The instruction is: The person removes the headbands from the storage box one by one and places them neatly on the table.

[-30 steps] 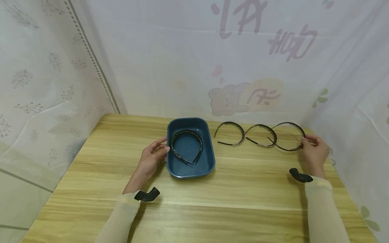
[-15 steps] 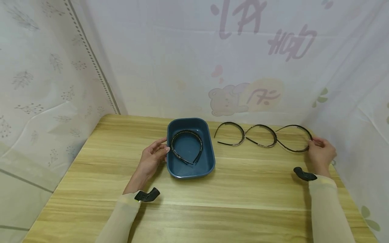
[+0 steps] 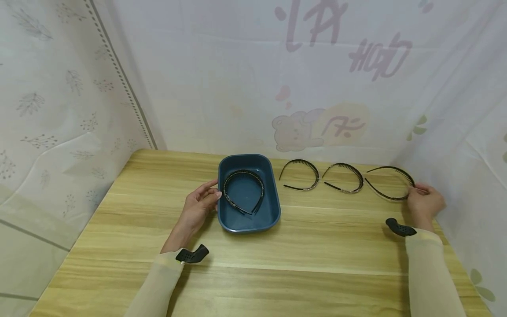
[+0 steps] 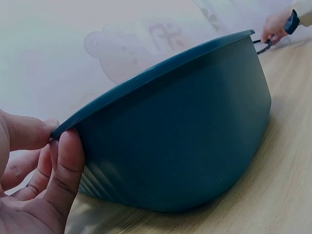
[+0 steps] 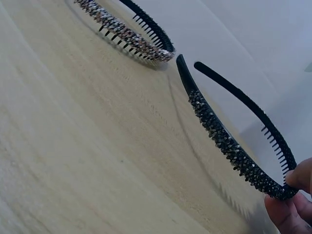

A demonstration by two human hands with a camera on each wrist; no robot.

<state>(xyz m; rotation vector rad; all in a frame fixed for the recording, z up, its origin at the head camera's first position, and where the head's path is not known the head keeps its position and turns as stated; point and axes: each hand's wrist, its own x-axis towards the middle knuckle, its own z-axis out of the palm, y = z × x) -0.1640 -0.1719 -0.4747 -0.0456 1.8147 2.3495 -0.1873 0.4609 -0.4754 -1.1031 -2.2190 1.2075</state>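
At the left wall of a blue plastic basin, my left hand pinches the rim between thumb and fingers; the left wrist view shows this grip on the rim closely. Inside the basin lie dark sparkly headbands, overlapping so that their number is hard to tell. My right hand pinches the curved top of a black headband at the right end of the row. In the right wrist view this headband has dark beads outside, comb teeth inside, and appears slightly raised above the table.
Two more toothed headbands, a left one and a middle one, lie between the basin and my right hand. The wooden table ends at a printed curtain behind and at the sides.
My right hand has moved right with its headband, whose tips have come away from the middle headband. That middle one has shifted slightly right. My left hand stays on the basin.
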